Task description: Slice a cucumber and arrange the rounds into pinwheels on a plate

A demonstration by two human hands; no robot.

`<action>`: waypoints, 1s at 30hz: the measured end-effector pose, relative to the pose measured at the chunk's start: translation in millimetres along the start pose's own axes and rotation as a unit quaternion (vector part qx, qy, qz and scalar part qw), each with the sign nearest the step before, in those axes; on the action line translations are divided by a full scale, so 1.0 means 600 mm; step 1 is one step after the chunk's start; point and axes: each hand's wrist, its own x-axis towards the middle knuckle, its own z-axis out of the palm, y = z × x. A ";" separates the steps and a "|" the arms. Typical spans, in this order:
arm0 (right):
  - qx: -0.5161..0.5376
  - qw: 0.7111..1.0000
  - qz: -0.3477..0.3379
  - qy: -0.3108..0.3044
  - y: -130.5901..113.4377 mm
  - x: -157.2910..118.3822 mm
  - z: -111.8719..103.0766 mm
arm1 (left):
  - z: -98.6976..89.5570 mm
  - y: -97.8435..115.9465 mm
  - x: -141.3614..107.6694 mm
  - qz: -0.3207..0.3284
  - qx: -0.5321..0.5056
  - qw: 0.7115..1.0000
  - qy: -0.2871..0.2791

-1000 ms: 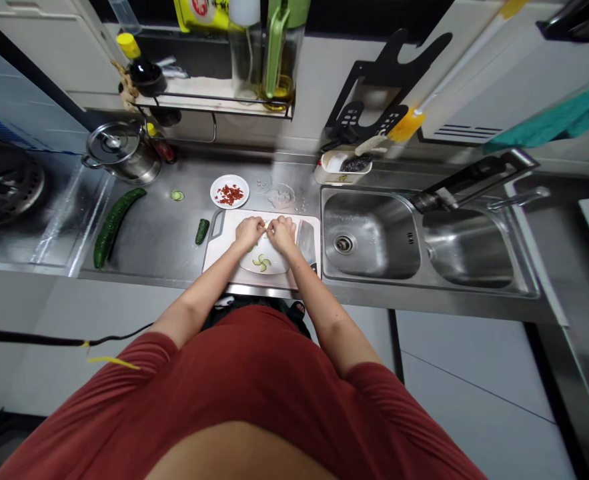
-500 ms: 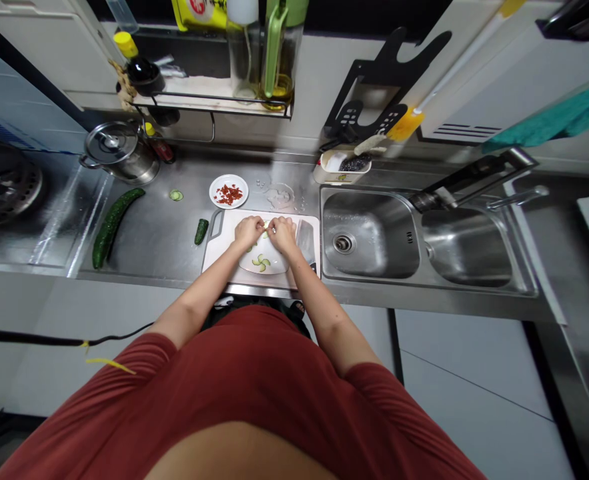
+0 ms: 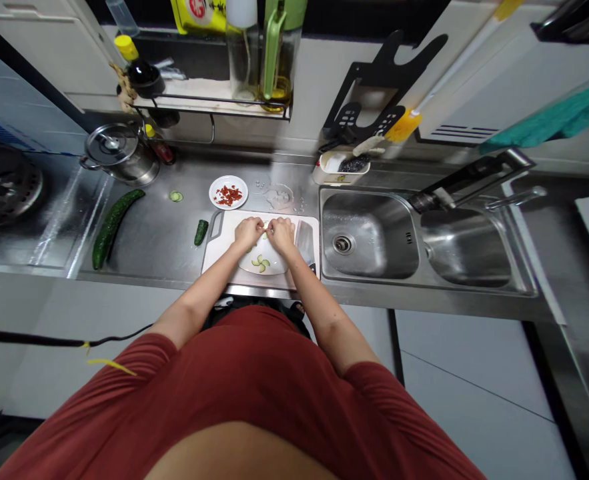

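Observation:
My left hand [image 3: 248,232] and my right hand [image 3: 280,233] meet over the far part of a white plate [image 3: 275,265]. Both have their fingertips pinched together on a small pale-green cucumber slice [image 3: 265,235], partly hidden by the fingers. Nearer to me on the plate, several thin cucumber slices [image 3: 261,264] form a pinwheel. The plate rests on a white cutting board [image 3: 219,250]. Beside my right hand, a kitchen knife [image 3: 305,241] lies on the board with its wide blade flat.
Chopped red bits fill the middle of a small white dish [image 3: 214,185] behind the board. To the left are a cucumber stub [image 3: 201,232], loose slices [image 3: 175,196], a long cucumber [image 3: 114,227] and a lidded pot [image 3: 124,157]. A double sink [image 3: 374,267] lies right.
Both hands stay pinched at the same spot over the plate, with hardly any finger movement visible. The camera view shifts very slightly.

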 end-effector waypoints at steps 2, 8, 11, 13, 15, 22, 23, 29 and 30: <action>0.001 1.000 0.001 0.003 0.000 0.001 0.002 | 0.000 0.000 0.000 0.004 0.002 1.000 0.002; 0.014 1.000 0.000 0.017 0.004 0.003 0.004 | -0.001 -0.001 -0.001 0.009 -0.005 1.000 0.009; 0.040 0.999 0.007 0.037 0.009 0.002 -0.002 | -0.006 -0.005 0.000 0.000 -0.031 0.999 0.018; 0.059 0.996 0.019 0.061 0.014 0.000 -0.009 | -0.010 -0.009 0.001 -0.006 -0.056 0.998 0.025; 0.079 0.993 0.033 0.080 0.019 -0.003 -0.017 | -0.014 -0.015 0.001 -0.015 -0.083 0.996 0.030; 0.150 0.982 0.043 0.104 0.024 -0.025 -0.027 | -0.016 -0.035 -0.005 -0.046 -0.131 0.988 0.064; 0.165 0.979 0.042 0.109 0.023 -0.030 -0.026 | -0.015 -0.037 -0.006 -0.047 -0.133 0.988 0.067; 0.233 0.963 0.003 0.138 0.016 -0.064 -0.023 | -0.013 -0.044 -0.013 -0.044 -0.154 0.983 0.089; 0.241 0.960 -0.004 0.139 0.015 -0.070 -0.023 | -0.013 -0.045 -0.013 -0.045 -0.157 0.982 0.096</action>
